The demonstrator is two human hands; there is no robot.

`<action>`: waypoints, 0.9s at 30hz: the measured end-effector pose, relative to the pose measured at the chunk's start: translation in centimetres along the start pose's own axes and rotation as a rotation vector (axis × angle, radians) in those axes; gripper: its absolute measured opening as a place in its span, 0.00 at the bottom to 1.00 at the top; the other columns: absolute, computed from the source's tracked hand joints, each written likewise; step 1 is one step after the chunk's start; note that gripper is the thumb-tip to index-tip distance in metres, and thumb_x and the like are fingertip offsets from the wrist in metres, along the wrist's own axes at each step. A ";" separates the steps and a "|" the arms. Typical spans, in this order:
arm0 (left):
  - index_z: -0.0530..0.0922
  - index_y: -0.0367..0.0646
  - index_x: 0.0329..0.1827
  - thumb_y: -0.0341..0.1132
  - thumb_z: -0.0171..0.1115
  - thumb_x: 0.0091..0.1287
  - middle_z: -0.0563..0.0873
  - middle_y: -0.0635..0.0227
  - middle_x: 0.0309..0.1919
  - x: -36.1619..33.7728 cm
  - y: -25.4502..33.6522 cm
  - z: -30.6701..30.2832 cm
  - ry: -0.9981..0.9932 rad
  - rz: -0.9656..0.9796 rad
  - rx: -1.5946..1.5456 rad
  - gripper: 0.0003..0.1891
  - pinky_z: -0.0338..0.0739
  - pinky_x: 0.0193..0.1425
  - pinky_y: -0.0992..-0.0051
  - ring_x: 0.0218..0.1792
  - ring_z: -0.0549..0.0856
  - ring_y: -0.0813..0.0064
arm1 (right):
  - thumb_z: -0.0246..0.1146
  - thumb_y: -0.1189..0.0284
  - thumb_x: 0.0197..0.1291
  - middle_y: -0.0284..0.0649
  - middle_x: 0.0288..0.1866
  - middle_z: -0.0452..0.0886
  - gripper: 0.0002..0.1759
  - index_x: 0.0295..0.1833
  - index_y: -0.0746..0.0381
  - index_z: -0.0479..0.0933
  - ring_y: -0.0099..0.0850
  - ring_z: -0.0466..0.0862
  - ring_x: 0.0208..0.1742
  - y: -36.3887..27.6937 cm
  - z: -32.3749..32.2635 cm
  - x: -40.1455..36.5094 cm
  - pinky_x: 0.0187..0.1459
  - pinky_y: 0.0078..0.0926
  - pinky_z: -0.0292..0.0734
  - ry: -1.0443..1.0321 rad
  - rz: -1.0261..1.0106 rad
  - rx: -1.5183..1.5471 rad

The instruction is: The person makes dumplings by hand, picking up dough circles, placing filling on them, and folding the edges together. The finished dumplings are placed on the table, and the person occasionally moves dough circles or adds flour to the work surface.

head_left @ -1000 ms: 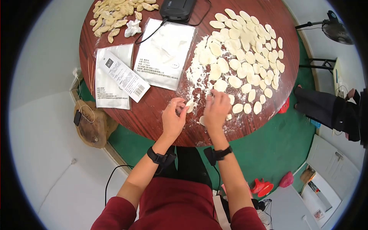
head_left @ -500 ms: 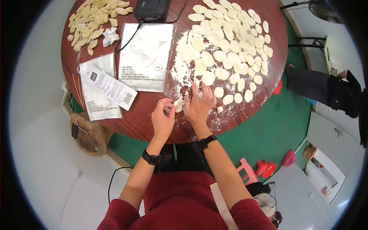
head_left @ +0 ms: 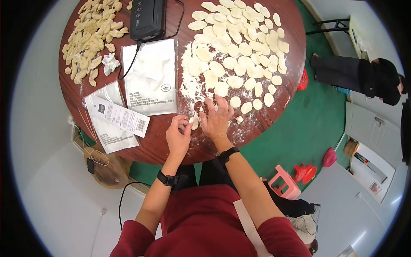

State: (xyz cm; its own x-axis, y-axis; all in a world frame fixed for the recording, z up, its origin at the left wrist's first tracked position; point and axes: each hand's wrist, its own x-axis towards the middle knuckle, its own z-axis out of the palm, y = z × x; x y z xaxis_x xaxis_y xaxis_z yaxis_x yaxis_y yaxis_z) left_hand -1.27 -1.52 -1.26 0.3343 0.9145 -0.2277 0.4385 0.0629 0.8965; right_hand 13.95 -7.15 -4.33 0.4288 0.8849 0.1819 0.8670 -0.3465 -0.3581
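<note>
At the table's near edge, my left hand [head_left: 178, 136] has its fingers curled together at the left side of a small dough piece [head_left: 194, 122]. My right hand [head_left: 217, 118] lies palm down just right of that piece, fingers spread on the floured wood. Many flat dough rounds [head_left: 240, 66] cover the table beyond and to the right. White flour [head_left: 190, 81] is scattered in front of my hands. A small dough lump [head_left: 239, 120] sits right of my right hand.
The round table [head_left: 162, 147] also holds foil bags [head_left: 150, 77], a label card [head_left: 122, 116], a black device [head_left: 147, 19] with a cable, and a pile of shaped dough [head_left: 92, 38]. A person [head_left: 364, 77] stands at right. A pink stool [head_left: 284, 184] is on the floor.
The view has shifted, so the table's contents appear further left, with the bags lower. My hands stay around the same dough piece. More of the pink stool shows.
</note>
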 end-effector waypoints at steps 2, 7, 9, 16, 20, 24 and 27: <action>0.80 0.38 0.55 0.24 0.71 0.65 0.88 0.68 0.34 0.1 0.1 -0.1 -0.027 -0.011 -0.004 0.16 0.74 0.33 0.79 0.28 0.81 0.83 | 0.65 0.56 0.64 0.48 0.74 0.67 0.32 0.73 0.52 0.70 0.48 0.65 0.75 -0.1 -0.4 0.2 0.69 0.55 0.54 0.013 0.044 0.014; 0.79 0.40 0.54 0.26 0.70 0.66 0.88 0.64 0.33 0.3 0.4 -0.5 -0.091 -0.006 -0.015 0.15 0.78 0.35 0.73 0.27 0.84 0.74 | 0.62 0.67 0.64 0.49 0.65 0.72 0.25 0.66 0.60 0.75 0.49 0.70 0.67 0.5 -0.6 0.3 0.68 0.54 0.58 0.211 0.147 0.197; 0.80 0.40 0.54 0.26 0.71 0.66 0.88 0.64 0.33 0.2 0.2 -0.4 -0.085 0.002 0.004 0.15 0.78 0.35 0.73 0.27 0.84 0.74 | 0.57 0.73 0.65 0.50 0.57 0.76 0.19 0.60 0.65 0.78 0.50 0.74 0.61 0.8 -0.5 0.6 0.66 0.49 0.63 0.346 0.202 0.313; 0.83 0.42 0.51 0.27 0.70 0.64 0.86 0.63 0.35 -0.4 2.1 0.0 -0.225 0.012 0.036 0.13 0.80 0.39 0.68 0.31 0.85 0.64 | 0.44 0.62 0.82 0.38 0.45 0.75 0.20 0.57 0.66 0.75 0.27 0.74 0.46 0.3 -2.7 3.1 0.50 0.28 0.71 0.482 0.649 1.238; 0.83 0.41 0.52 0.30 0.70 0.66 0.84 0.59 0.42 0.4 3.8 1.4 -0.202 0.362 0.184 0.12 0.79 0.50 0.61 0.45 0.84 0.55 | 0.42 0.44 0.82 0.37 0.43 0.74 0.33 0.56 0.66 0.74 0.29 0.74 0.42 1.7 -2.9 4.3 0.47 0.28 0.74 0.332 0.611 1.812; 0.81 0.39 0.50 0.31 0.63 0.73 0.85 0.57 0.43 1.3 6.0 2.4 -0.282 0.462 0.091 0.08 0.78 0.48 0.61 0.43 0.84 0.55 | 0.39 0.40 0.81 0.37 0.42 0.74 0.37 0.54 0.66 0.74 0.29 0.75 0.41 1.4 -2.7 5.2 0.46 0.29 0.72 0.311 0.709 1.970; 0.75 0.39 0.51 0.35 0.59 0.79 0.83 0.60 0.37 1.5 6.6 2.8 -0.460 0.132 -0.103 0.08 0.75 0.39 0.69 0.33 0.82 0.66 | 0.39 0.41 0.81 0.36 0.38 0.75 0.37 0.52 0.65 0.75 0.27 0.74 0.38 1.4 -2.3 6.0 0.44 0.27 0.72 0.318 0.706 1.863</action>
State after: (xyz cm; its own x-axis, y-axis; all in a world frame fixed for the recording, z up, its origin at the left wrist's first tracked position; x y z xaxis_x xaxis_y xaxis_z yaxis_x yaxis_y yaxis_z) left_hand 4.50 -0.83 3.23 0.7255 0.6476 -0.2330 0.2906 0.0187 0.9567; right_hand 18.30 -3.07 -1.64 0.7113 0.6164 -0.3379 -0.6210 0.3259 -0.7128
